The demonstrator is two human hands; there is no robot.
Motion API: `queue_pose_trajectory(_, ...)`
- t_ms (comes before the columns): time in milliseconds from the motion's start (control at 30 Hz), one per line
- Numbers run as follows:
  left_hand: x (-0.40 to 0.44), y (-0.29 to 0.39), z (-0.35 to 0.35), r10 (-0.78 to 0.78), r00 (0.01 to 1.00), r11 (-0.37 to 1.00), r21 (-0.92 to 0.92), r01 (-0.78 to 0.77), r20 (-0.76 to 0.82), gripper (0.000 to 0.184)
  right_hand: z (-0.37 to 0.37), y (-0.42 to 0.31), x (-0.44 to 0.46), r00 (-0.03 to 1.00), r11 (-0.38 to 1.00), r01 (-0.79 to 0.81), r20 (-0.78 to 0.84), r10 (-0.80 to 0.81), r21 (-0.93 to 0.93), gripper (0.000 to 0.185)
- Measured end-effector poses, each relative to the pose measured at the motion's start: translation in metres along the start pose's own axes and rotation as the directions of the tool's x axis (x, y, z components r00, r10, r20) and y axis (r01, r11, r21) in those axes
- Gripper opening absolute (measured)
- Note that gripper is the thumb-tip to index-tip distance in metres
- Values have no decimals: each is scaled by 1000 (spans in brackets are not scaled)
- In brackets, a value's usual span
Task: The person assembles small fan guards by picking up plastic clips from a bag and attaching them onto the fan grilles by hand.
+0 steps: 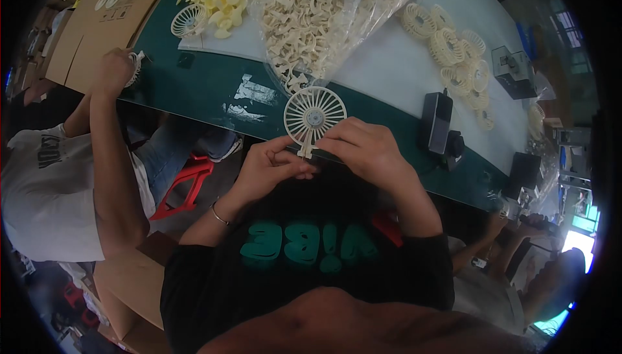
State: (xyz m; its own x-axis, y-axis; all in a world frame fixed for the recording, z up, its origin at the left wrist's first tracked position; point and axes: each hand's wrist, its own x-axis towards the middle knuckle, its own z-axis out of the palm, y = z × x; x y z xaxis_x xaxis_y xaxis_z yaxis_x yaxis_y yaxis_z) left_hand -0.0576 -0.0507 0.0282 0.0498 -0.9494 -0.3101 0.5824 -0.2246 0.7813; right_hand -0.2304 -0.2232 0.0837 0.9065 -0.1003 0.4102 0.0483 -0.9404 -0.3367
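left hand (264, 169) half curled | right hand (372, 153) pinching | forearms (416, 206) angled inward

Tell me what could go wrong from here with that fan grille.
The fan grille is between the left hand and right hand at the edge of the green tabletop; a slip could drop it. Its thin spokes might bend if squeezed. The clear plastic bag of small pieces lies just beyond, so a bump might spill some.

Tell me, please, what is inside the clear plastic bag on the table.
The clear plastic bag holds a heap of small beige pieces, reaching down toward the round grille. Pieces deeper in the heap are covered, so what lies beneath cannot be seen.
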Motion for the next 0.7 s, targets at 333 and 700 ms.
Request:
queue_pose_trajectory(333, 2, -5, 2, -15, 1000, 995, 95, 15, -4, 73, -1, 1, -5, 999, 994, -26, 49, 21, 108, 27)
queue_pose_trajectory(700, 7, -4, -15, 476, 874, 719, 528, -452, 99, 73, 6, 3, -4, 988, 960, -55, 151, 13, 275, 25)
